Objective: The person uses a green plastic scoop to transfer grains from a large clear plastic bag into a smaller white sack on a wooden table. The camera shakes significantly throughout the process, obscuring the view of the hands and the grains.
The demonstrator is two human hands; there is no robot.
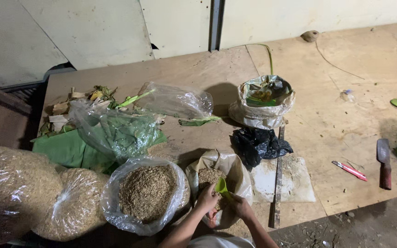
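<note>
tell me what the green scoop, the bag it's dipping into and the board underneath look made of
Green scoop: likely plastic, smooth and evenly bright. Bag: thin plastic film, beige and crinkled, rim rolled down. Board: seems plywood or similar sheet wood, matte tan, scuffed, with a seam between panels.

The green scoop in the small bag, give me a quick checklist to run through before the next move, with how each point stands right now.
1. Green scoop in hand: ok, the right hand is on its lower end; how the fingers grip it cannot be told.
2. Small tan bag held open: ok, the left hand is at its rim and the mouth gapes.
3. Grain in the scoop: cannot tell, the bowl faces away.
4. Large clear bag of grain open and upright: ok, mouth rolled wide beside the small bag.
5. Sharp tools out of the way: ok, the cleaver and red cutter lie off to the person's right.
</note>
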